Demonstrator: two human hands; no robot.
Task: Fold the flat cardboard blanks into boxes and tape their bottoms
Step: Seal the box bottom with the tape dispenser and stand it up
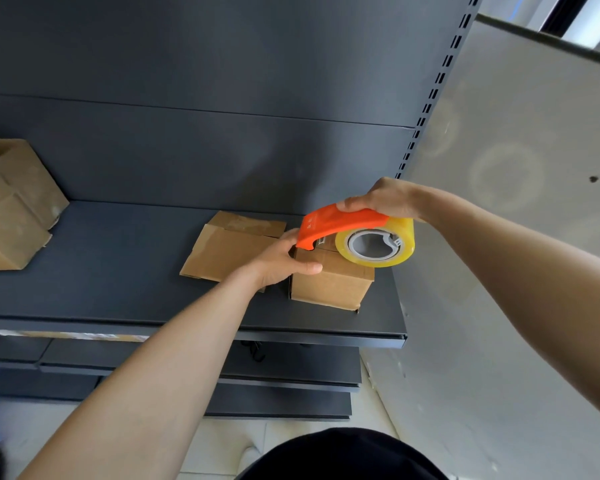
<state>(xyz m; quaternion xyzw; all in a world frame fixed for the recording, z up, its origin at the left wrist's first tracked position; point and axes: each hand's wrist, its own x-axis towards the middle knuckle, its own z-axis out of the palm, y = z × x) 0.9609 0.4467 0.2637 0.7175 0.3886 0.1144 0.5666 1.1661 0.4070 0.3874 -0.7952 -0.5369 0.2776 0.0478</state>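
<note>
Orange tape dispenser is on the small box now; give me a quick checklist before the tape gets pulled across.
1. Small brown cardboard box standing on the dark grey metal shelf: ok.
2. Left hand steadying the box at its left top edge: ok.
3. Right hand gripping the orange plastic tape dispenser from above: ok.
4. Dispenser's front end down at the box top's left edge: ok.
5. Bottom flaps closed flush under the dispenser: cannot tell, hidden by the clear yellowish tape roll.
6. Left fingers out of the tape's path: not ok, they sit right beside the dispenser's front end.
</note>
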